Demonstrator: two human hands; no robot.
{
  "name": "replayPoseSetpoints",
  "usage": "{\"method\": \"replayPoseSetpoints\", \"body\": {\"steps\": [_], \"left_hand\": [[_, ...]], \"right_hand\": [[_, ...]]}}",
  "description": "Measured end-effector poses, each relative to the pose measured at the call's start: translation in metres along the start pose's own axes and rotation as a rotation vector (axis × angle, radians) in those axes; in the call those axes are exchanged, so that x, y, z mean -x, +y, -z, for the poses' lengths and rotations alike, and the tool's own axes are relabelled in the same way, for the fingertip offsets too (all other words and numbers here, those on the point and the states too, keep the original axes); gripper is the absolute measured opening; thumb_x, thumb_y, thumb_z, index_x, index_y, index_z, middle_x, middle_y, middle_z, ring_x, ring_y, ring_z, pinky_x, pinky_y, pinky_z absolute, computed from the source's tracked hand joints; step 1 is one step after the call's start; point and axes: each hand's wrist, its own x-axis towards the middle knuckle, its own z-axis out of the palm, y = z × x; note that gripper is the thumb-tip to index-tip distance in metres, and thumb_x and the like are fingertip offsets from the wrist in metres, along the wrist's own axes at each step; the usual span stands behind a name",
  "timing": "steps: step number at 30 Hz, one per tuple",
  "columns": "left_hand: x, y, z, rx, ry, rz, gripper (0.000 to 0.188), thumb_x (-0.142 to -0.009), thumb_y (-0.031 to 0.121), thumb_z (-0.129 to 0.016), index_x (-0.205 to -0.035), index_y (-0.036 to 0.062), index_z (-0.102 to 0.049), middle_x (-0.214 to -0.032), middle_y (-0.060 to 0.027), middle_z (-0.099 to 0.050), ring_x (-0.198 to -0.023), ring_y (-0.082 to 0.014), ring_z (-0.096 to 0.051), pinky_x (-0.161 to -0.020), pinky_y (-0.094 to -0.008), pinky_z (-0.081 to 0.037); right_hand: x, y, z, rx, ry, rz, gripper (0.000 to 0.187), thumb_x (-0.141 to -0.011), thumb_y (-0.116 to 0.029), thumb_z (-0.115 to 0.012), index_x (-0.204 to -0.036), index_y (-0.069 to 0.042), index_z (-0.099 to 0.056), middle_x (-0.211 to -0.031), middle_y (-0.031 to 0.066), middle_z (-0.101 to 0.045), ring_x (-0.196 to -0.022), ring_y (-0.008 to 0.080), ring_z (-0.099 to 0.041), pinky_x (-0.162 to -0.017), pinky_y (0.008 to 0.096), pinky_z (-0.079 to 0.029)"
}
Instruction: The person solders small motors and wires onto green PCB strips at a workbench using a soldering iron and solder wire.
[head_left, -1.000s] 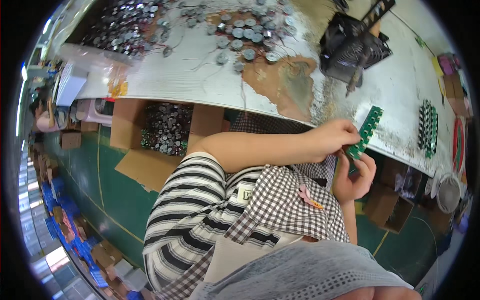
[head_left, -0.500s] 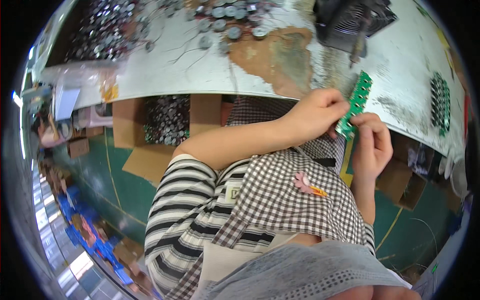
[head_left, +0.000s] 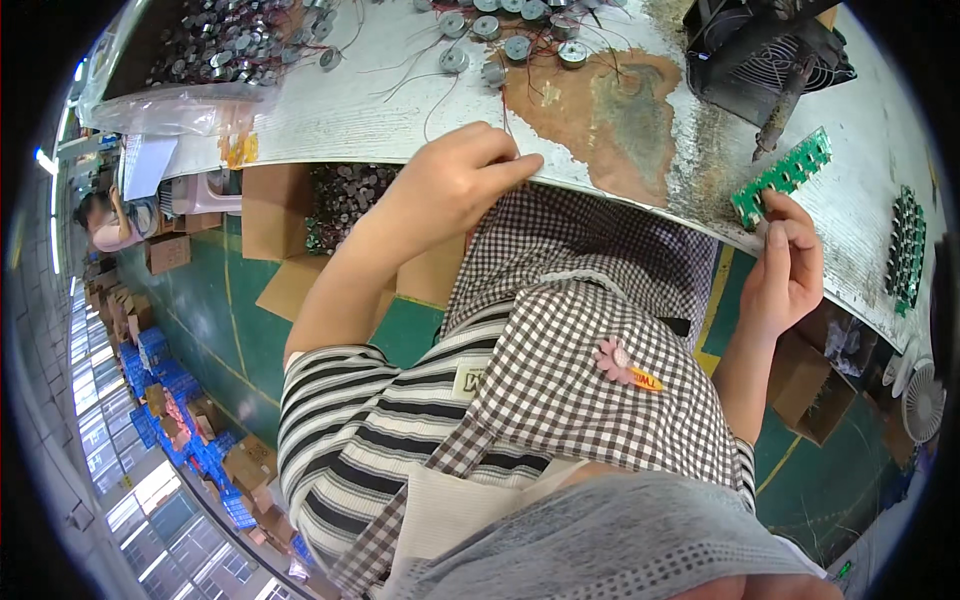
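Observation:
My right hand (head_left: pixel 785 265) pinches the near end of a long green circuit board (head_left: pixel 785 180) between thumb and fingers. The board slants up to the right over the table's front edge, below a dark rod with a narrow tip (head_left: pixel 785 110). My left hand (head_left: pixel 455 180) is at the table edge farther left, thumb and forefinger closed together. A thin red wire (head_left: pixel 506 110) runs from a small round silver motor (head_left: pixel 494 74) down behind this hand; whether the fingertips hold it is hidden. Several similar motors (head_left: pixel 453 60) lie beyond on the worn white tabletop (head_left: pixel 370 125).
A black fan (head_left: pixel 740 70) stands behind the rod. Stacked green boards (head_left: pixel 906 250) sit at the far right. Many motors fill a bin (head_left: pixel 215 45) at far left and an open carton (head_left: pixel 275 215) beneath the table. Another person (head_left: pixel 115 225) is at the left.
My left hand has let go of the circuit board and moved left to the table edge near the motors. My right hand has carried the board rightward, and it now slants more.

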Motion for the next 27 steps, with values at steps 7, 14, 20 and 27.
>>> {"method": "replayPoseSetpoints", "body": {"steps": [7,14,20,27], "left_hand": [[-0.006,-0.008,-0.004,-0.093,0.569,-0.105,0.027,-0.072,-0.008,-0.065,-0.099,-0.0013,-0.067,-0.083,-0.0105,-0.058,-0.072,-0.021,-0.058,-0.06,-0.0288,-0.048],[-0.058,0.041,0.01,1.417,0.468,0.367,0.017,-0.092,0.008,-0.053,-0.102,-0.0013,-0.062,-0.08,-0.0045,-0.062,-0.074,-0.0122,-0.056,-0.059,-0.0218,-0.042],[-0.096,0.068,-0.029,1.731,0.038,0.683,0.026,-0.094,0.014,-0.051,-0.111,-0.0044,-0.06,-0.07,0.0028,-0.047,-0.061,-0.0046,-0.039,-0.057,-0.0178,-0.033],[-0.104,0.065,-0.043,1.897,-0.02,0.653,0.027,-0.09,0.012,-0.057,-0.113,-0.0026,-0.055,-0.073,-0.0046,-0.06,-0.054,-0.0049,-0.04,-0.054,-0.0194,-0.034]], "right_hand": [[-0.002,0.006,-0.008,0.101,0.027,0.098,0.006,-0.092,-0.001,-0.05,-0.096,0.003,-0.049,-0.112,0.0223,-0.059,-0.097,0.0194,-0.057,-0.087,0.0302,-0.044],[-0.007,-0.003,-0.013,0.077,-0.036,0.159,0.007,-0.089,-0.002,-0.052,-0.089,0.001,-0.046,-0.112,0.0229,-0.057,-0.102,0.025,-0.054,-0.092,0.0355,-0.041],[-0.01,-0.006,-0.017,0.265,-0.043,0.253,0.007,-0.079,0.008,-0.06,-0.082,0.004,-0.055,-0.102,0.0201,-0.062,-0.087,0.0223,-0.058,-0.077,0.0293,-0.046],[-0.013,-0.006,-0.017,0.238,-0.029,0.26,0.007,-0.08,0.003,-0.062,-0.081,0.002,-0.056,-0.099,0.0182,-0.063,-0.084,0.0227,-0.06,-0.074,0.0297,-0.047]]}}
